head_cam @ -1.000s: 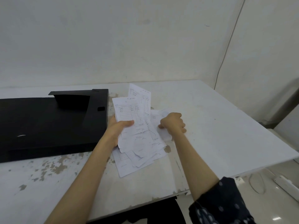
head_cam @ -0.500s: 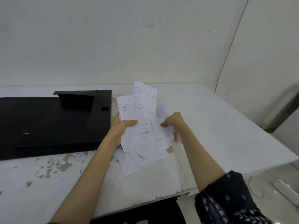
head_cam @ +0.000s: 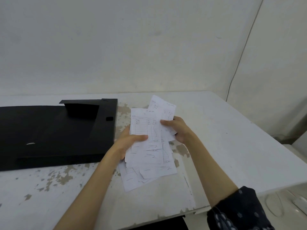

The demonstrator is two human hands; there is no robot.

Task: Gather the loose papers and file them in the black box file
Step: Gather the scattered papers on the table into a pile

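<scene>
A sheaf of white papers with handwritten lines is held tilted above the table, its lower sheets fanned out and overlapping. My left hand grips its left edge, thumb across a lined sheet. My right hand holds the right side, fingers pressing a smaller sheet onto the front of the sheaf. The black box file lies open and flat on the table, just left of my left hand, with one raised flap at its far end.
The white table has chipped, stained paint around the papers. Its right and front edges are close by. A white wall stands behind it. A thin cable runs down the wall at the right, and cords lie on the floor at lower right.
My right hand lifted a loose sheet from the table and brought it left onto the front of the sheaf. The whole bundle rose slightly in my left hand.
</scene>
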